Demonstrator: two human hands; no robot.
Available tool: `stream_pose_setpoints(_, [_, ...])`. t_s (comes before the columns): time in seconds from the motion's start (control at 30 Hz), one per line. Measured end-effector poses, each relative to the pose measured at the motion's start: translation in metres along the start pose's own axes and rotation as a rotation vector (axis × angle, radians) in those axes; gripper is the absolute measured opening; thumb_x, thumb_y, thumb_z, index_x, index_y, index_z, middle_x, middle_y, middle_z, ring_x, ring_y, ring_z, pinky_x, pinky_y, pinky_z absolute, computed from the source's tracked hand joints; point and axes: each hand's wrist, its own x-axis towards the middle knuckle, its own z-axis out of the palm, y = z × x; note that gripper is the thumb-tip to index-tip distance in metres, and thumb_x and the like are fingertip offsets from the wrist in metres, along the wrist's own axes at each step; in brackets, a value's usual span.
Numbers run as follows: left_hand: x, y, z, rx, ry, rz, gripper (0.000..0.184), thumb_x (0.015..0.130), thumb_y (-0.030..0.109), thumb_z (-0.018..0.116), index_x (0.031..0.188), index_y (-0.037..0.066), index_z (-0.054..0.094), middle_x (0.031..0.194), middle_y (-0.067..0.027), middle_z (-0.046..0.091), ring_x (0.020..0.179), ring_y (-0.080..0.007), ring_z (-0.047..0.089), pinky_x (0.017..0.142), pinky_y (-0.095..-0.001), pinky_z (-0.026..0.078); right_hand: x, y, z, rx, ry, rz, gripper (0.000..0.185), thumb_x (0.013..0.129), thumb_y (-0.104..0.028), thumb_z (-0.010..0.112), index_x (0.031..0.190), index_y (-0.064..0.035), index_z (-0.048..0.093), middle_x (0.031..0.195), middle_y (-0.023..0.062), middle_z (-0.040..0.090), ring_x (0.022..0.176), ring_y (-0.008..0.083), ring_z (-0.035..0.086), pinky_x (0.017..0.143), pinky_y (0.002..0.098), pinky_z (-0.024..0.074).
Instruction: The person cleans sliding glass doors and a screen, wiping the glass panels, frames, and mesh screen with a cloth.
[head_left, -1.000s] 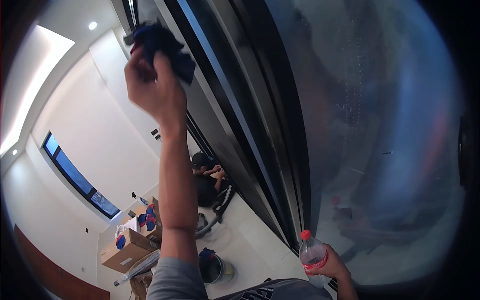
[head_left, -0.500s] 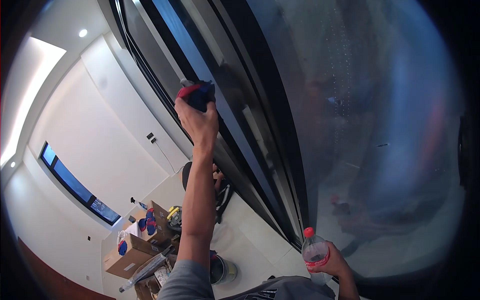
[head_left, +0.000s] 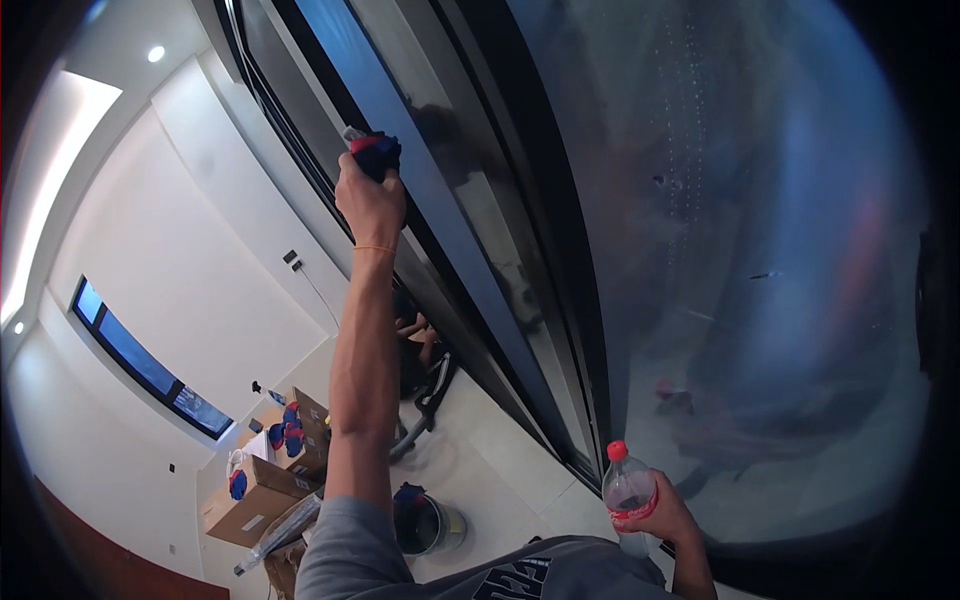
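Observation:
My left hand is raised at the upper left, its fingers closed round a dark blue and red cloth that lies against the black frame of the glass door. An orange band circles that wrist. Low on the right, my right hand grips a clear plastic bottle with a red cap and red label, held upright close to the glass. Dotted droplets and hazy smears show on the glass.
Another person crouches by the door frame beside a black hose. Cardboard boxes with cloths on top stand at the lower left. A bucket with a dark cloth at its rim is on the floor.
My left hand came down and right with the cloth onto the frame, then moved slightly up and left along it. My right hand still holds the bottle.

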Motion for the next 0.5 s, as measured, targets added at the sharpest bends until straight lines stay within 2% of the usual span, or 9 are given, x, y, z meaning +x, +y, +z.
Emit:
stream_pose_setpoints(0.07, [-0.001,0.001,-0.001,0.005,-0.011,0.012,0.036,0.08,0.008,0.076,0.108,-0.003,0.056,0.098,-0.0258,0.069,0.095,-0.0492,0.068,0.084,-0.0528,0.053,0.002,-0.001,0.001,-0.026,-0.015,0.013,0.114,0.049,-0.033,0.102,0.143,0.0015,0.047,0.132,0.0163,0.059,0.124,0.0276,0.061,0.105,0.0393,0.0502])
stream_pose_setpoints(0.17, [-0.01,0.007,-0.001,-0.037,0.0,0.043,0.047,0.081,0.007,0.075,0.12,-0.004,0.052,0.111,-0.0297,0.064,0.104,-0.0504,0.064,0.09,-0.0528,0.05,0.006,-0.008,0.005,-0.052,-0.027,0.009,0.113,0.049,-0.033,0.102,0.142,0.0014,0.047,0.132,0.0159,0.059,0.124,0.0276,0.061,0.105,0.0393,0.05])
stream_pose_setpoints(0.27, [-0.037,0.012,0.003,0.029,0.018,0.021,0.064,0.082,0.005,0.073,0.137,-0.004,0.042,0.129,-0.0324,0.051,0.12,-0.0507,0.054,0.099,-0.053,0.045,0.008,-0.026,0.005,-0.053,-0.041,-0.01,0.111,0.05,-0.032,0.102,0.141,0.0005,0.048,0.131,0.0155,0.059,0.123,0.0277,0.061,0.105,0.0395,0.0497])
stream_pose_setpoints(0.3, [-0.057,0.009,0.006,0.01,-0.039,-0.05,0.08,0.083,0.007,0.071,0.151,-0.003,0.03,0.139,-0.0334,0.041,0.13,-0.0508,0.044,0.108,-0.0546,0.037,0.008,-0.028,0.006,-0.048,-0.047,-0.018,0.11,0.05,-0.032,0.102,0.14,0.0002,0.049,0.131,0.0154,0.059,0.122,0.0278,0.061,0.106,0.0396,0.0496])
stream_pose_setpoints(0.37, [-0.11,-0.007,0.024,0.008,0.024,-0.121,0.088,0.083,0.009,0.07,0.156,-0.004,0.023,0.147,-0.0333,0.035,0.138,-0.0508,0.037,0.115,-0.0539,0.03,0.008,-0.025,0.008,-0.026,-0.038,-0.027,0.108,0.05,-0.031,0.102,0.139,-0.0007,0.05,0.131,0.0152,0.059,0.122,0.0281,0.061,0.105,0.0397,0.0496])
stream_pose_setpoints(0.43, [-0.175,-0.04,0.039,-0.041,-0.139,-0.191,0.091,0.084,0.009,0.069,0.156,-0.009,0.016,0.153,-0.037,0.028,0.144,-0.0539,0.028,0.121,-0.0536,0.024,0.005,-0.021,0.007,-0.033,-0.014,-0.028,0.106,0.05,-0.03,0.102,0.138,-0.0013,0.051,0.13,0.0152,0.059,0.121,0.0284,0.061,0.105,0.0398,0.0496])
stream_pose_setpoints(0.47, [-0.205,-0.055,0.043,-0.074,-0.224,-0.158,0.091,0.083,0.007,0.068,0.156,-0.01,0.015,0.158,-0.0364,0.022,0.149,-0.0535,0.021,0.123,-0.0533,0.021,0.003,-0.018,0.005,-0.052,0.003,-0.028,0.106,0.05,-0.03,0.102,0.138,-0.0015,0.051,0.13,0.0153,0.059,0.121,0.0286,0.061,0.105,0.0398,0.0497])
stream_pose_setpoints(0.5, [-0.232,-0.058,0.042,-0.114,-0.282,-0.184,0.094,0.08,0.006,0.069,0.156,-0.012,0.016,0.159,-0.0372,0.019,0.148,-0.0539,0.023,0.122,-0.0539,0.022,0.004,-0.017,0.004,-0.072,0.023,-0.031,0.105,0.05,-0.029,0.102,0.138,-0.0017,0.051,0.13,0.0155,0.059,0.121,0.0287,0.061,0.105,0.0398,0.0497])
